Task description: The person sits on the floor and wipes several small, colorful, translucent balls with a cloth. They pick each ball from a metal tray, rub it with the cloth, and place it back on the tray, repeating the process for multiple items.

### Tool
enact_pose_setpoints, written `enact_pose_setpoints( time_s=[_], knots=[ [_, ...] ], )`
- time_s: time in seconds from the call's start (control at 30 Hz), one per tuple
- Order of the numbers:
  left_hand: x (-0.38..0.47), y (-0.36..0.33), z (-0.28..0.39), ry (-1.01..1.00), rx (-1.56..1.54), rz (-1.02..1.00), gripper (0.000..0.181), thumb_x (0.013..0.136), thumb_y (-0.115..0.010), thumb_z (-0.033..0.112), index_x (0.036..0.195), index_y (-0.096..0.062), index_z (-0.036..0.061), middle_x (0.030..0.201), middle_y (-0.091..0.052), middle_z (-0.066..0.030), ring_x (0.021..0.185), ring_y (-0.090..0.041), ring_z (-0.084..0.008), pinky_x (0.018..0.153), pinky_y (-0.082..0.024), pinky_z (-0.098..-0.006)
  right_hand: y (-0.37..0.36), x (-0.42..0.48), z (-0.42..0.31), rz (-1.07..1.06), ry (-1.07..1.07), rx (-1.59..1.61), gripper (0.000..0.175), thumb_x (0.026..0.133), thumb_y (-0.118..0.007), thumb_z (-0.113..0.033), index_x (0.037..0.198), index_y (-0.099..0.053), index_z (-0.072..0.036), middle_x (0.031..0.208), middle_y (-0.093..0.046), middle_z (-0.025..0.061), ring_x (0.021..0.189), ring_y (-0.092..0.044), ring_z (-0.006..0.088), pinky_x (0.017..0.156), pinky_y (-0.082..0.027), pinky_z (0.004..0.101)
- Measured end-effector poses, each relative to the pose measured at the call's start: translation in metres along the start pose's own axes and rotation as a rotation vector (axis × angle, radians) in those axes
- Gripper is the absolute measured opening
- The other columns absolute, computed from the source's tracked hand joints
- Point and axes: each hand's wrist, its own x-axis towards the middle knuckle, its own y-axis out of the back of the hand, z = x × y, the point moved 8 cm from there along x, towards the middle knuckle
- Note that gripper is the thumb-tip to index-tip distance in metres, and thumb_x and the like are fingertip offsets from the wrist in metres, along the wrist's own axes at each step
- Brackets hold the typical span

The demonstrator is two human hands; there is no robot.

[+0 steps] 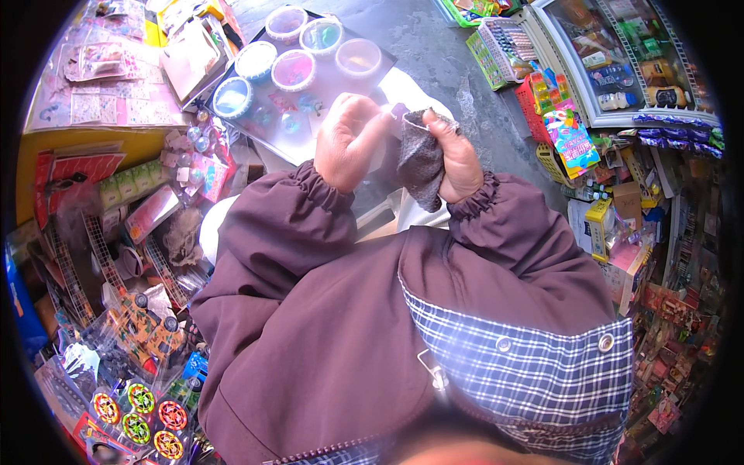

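A crumpled dark grey cloth (419, 160) hangs from my right hand (456, 157), pinched between thumb and fingers. Just left of it is my left hand (354, 139), curled, with thumb and index finger close together near a small purplish bit (399, 110); whether it grips that bit is unclear. Beyond my hands a dark-edged tray or board (354, 87) bears several round plastic tubs with clear lids, among them a pink one (293, 70) and a blue one (232, 97). Small clear packets and balls lie in front of the tubs.
Stacked packets and boxes (104, 87) stand on a ledge at the left, above crowded racks of toys (145, 331). To the right are plastic baskets (503, 52), a bright candy bag (571, 139) and a glass-topped case of bottles (633, 52). Grey floor (430, 43) shows beyond.
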Motion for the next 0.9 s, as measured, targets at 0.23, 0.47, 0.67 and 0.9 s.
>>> enact_pose_setpoints(
  time_s=[0.23,0.47,0.67,0.9],
  knots=[
    [-0.002,-0.016,0.012,-0.112,0.28,-0.171,0.013,0.078,-0.065,0.012,0.077,-0.059,0.0006,0.082,-0.055,-0.0087,0.075,-0.056,-0.0199,0.068,-0.045,-0.0299,0.013,-0.005,-0.008,0.195,0.166,-0.544,0.018,0.093,-0.058,-0.02,0.102,-0.061,-0.004,0.086,-0.062,0.0024,0.073,-0.06,0.0088,0.062,-0.05,0.0234],
    [-0.011,-0.026,0.01,-0.026,0.231,-0.246,0.018,0.072,-0.067,0.019,0.075,-0.062,0.0018,0.08,-0.055,-0.0116,0.075,-0.058,-0.0268,0.067,-0.046,-0.0351,0.023,-0.004,-0.002,0.218,0.168,-0.598,0.021,0.094,-0.057,-0.024,0.097,-0.06,-0.004,0.082,-0.061,0.002,0.07,-0.058,0.0089,0.059,-0.047,0.0237],
    [-0.014,-0.007,0.028,-0.122,0.274,-0.204,0.014,0.074,-0.066,0.014,0.077,-0.061,0.0012,0.081,-0.056,-0.0103,0.076,-0.057,-0.0228,0.068,-0.045,-0.0323,0.038,0.007,0.025,0.226,-0.073,-0.085,0.033,0.097,-0.046,-0.03,0.103,-0.059,-0.001,0.091,-0.065,0.0106,0.079,-0.064,0.0211,0.074,-0.052,0.0331],
    [0.004,0.082,0.04,-0.114,0.126,-0.014,0.013,0.079,-0.068,0.014,0.079,-0.063,0.0022,0.078,-0.059,-0.0028,0.074,-0.054,-0.0103,0.068,-0.044,-0.0264,-0.023,-0.006,-0.06,-0.28,0.027,0.15,0.055,0.094,-0.039,-0.051,0.123,-0.05,-0.005,0.111,-0.059,0.0153,0.099,-0.059,0.0317,0.085,-0.047,0.0507]
  ],
)
